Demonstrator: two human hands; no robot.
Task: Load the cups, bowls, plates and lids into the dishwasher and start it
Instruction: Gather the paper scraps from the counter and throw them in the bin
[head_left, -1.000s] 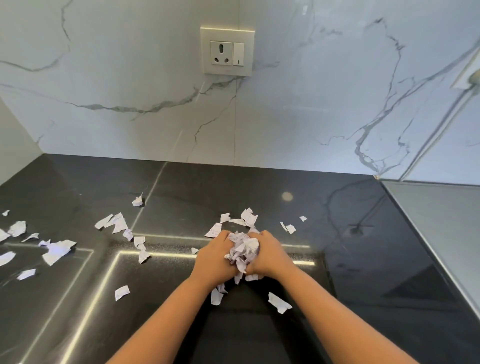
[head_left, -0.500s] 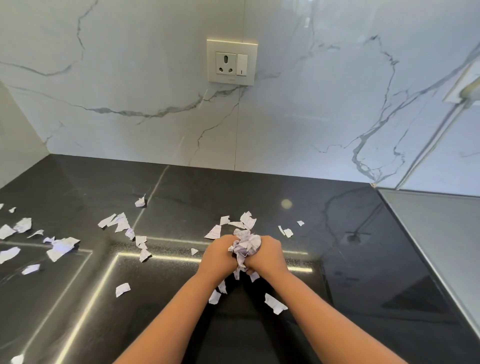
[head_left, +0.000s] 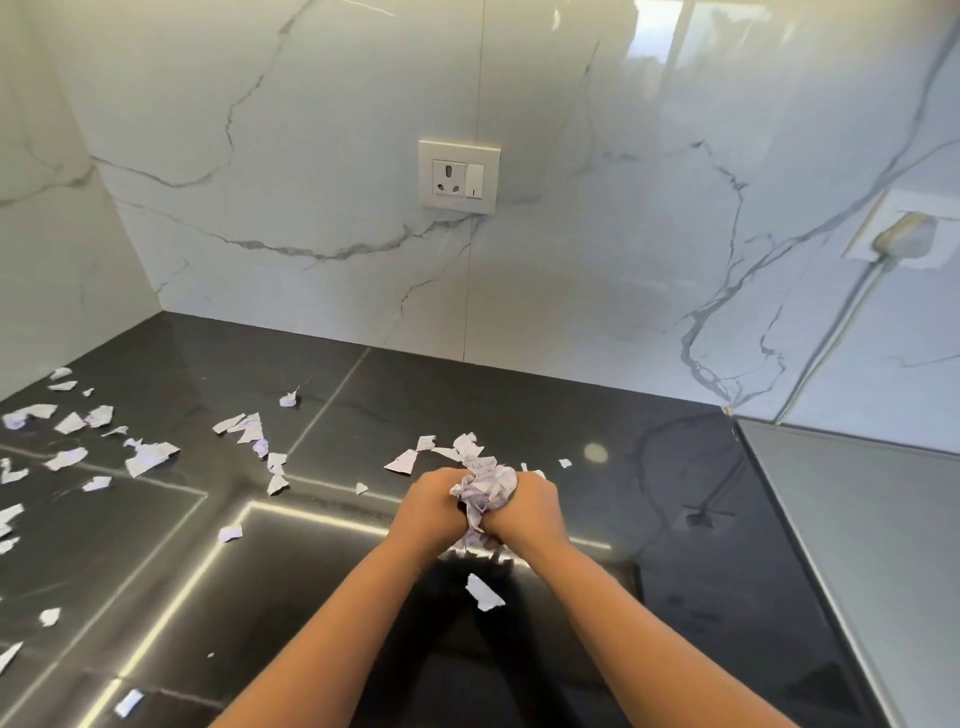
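No cups, bowls, plates, lids or dishwasher are in view. My left hand (head_left: 428, 512) and my right hand (head_left: 524, 512) are pressed together over a glossy black countertop (head_left: 571, 431), both closed around a wad of torn paper scraps (head_left: 483, 486) squeezed between them. Some scraps stick out above and below the hands. One loose scrap (head_left: 484, 592) lies on the counter just below my wrists.
Several torn paper scraps (head_left: 150, 457) are scattered over the left half of the counter. A white marble wall with a socket and switch plate (head_left: 460, 176) rises behind. A grey steel surface (head_left: 872, 519) adjoins the counter on the right, and a plugged-in cord (head_left: 904, 236) hangs above it.
My hands have squeezed the paper scraps into a tighter wad and lifted slightly. The camera has tilted up, showing more wall.
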